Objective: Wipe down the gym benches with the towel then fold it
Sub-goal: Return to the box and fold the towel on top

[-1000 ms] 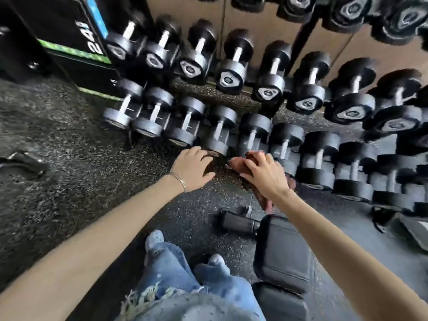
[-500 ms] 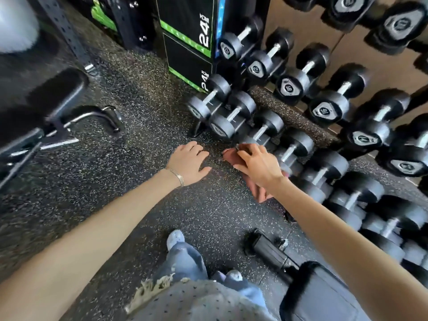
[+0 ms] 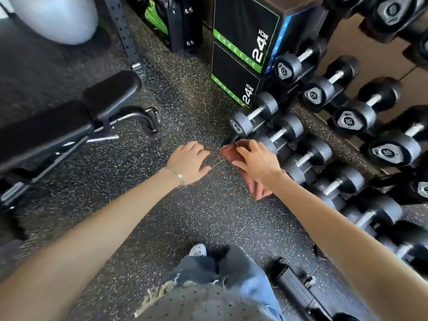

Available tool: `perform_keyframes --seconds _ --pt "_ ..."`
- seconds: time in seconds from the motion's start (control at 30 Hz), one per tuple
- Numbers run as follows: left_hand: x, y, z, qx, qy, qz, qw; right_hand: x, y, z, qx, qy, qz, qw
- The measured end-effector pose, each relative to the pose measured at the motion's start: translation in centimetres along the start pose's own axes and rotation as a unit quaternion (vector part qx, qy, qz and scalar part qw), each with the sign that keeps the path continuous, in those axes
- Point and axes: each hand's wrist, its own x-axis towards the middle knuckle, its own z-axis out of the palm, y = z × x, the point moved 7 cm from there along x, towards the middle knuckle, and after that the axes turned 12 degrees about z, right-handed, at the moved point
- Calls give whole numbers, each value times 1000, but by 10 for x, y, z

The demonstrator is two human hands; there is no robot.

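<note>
As your right hand point(image 3: 257, 162) grips the soft, floppy towel point(image 3: 258, 191), take its far corner with your loose, empty left hand point(image 3: 188, 161).

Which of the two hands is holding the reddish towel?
The right hand grips the towel; the left hand, with the bracelet, holds nothing.

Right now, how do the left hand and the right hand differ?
The left hand holds nothing, its fingers relaxed; the right hand grips the towel. The left wrist wears a bracelet; the right wrist is bare. The left hand is over open floor; the right hand is nearer the dumbbells. Both are stretched forward, palms down, with bare forearms.
</note>
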Motion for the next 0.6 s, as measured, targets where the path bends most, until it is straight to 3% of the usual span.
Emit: perform_keyframes --seconds 0.27,0.6 --pt "30 -67 11 -19 -13 -40 999 92 -17 -1 -23 -23 -26 999" --pt "140 -173 -15 -13 -27 -89 996 255 -7 -25 -26 -35 -60 997"
